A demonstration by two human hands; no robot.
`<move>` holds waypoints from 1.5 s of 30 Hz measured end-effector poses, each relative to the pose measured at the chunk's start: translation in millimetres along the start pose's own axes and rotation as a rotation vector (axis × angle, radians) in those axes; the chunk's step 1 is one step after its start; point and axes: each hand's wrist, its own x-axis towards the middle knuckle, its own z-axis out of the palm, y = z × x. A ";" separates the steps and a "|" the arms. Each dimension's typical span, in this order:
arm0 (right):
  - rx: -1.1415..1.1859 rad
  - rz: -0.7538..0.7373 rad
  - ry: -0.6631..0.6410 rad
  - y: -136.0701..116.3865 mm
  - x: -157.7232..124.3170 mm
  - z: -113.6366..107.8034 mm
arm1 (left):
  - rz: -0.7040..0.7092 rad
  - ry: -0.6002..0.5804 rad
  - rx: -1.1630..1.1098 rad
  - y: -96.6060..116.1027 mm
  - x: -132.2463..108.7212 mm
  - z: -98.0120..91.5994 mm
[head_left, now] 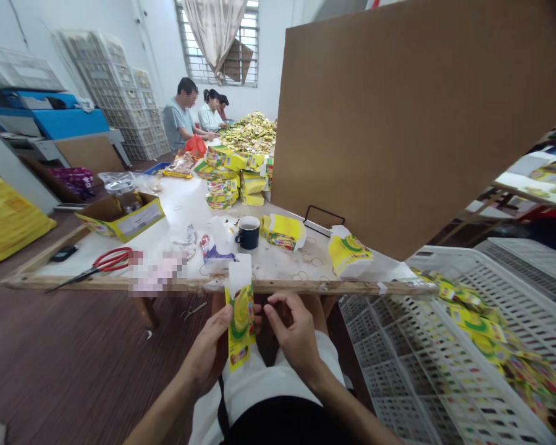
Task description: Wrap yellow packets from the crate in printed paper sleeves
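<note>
My left hand (210,346) grips a narrow yellow carton (241,318), thumb on the front and fingers behind. The carton stands upright over my lap, its white end flap raised at the top. A yellow-green fruit picture covers its front. Just to the right of the carton is my right hand (296,337), its fingers curved and thumb slightly apart from the forefinger. I see nothing between them. Both hands are below the front edge of the white table (282,272). A dark mug (248,233) sits on that table, beside a yellow box (283,232) lying on its side.
Red-handled scissors (113,259) overhang the table's left front. An open carton (141,219) stands behind them. Stacked yellow boxes (222,185) are further back, near several seated people. A large cardboard sheet (389,117) rises at right, above a white crate (398,364) of yellow packets.
</note>
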 end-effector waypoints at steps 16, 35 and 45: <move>0.448 0.081 0.050 -1.6 5.2 4.9 | 0.010 -0.107 0.229 2.7 -3.9 8.2; 0.479 0.098 -0.296 -1.2 8.3 -5.2 | 0.353 -0.101 0.498 6.0 -1.5 -0.1; 0.388 0.055 -0.325 -12.6 18.3 -16.0 | 0.217 -0.226 0.470 5.7 -9.0 6.0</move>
